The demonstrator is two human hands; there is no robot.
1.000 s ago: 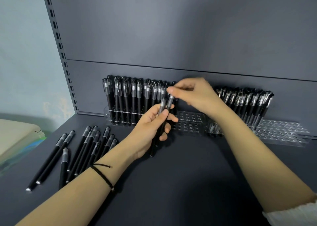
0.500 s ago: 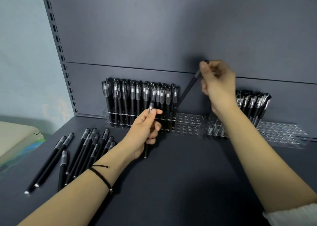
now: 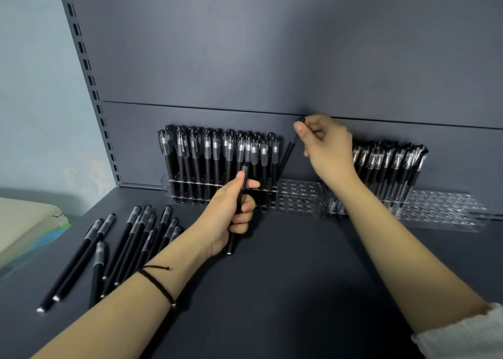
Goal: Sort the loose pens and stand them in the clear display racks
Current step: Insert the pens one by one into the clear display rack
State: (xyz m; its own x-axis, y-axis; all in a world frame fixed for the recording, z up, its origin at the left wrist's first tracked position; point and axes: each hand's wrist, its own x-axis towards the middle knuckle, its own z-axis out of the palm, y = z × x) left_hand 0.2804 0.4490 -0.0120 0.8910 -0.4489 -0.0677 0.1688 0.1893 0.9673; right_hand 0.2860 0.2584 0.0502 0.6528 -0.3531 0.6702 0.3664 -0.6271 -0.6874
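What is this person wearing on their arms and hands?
Both hands are bare, with no gloves or rings that show. The left hand has a thin black cord bracelet at its wrist. Behind the right hand, the forearm is bare up to a white sleeve with a gathered edge.

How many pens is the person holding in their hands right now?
2. The left hand grips one pen roughly upright before the left rack; the right hand pinches the second pen by its cap, slanted toward that rack's empty holes. The left fist might hide another.
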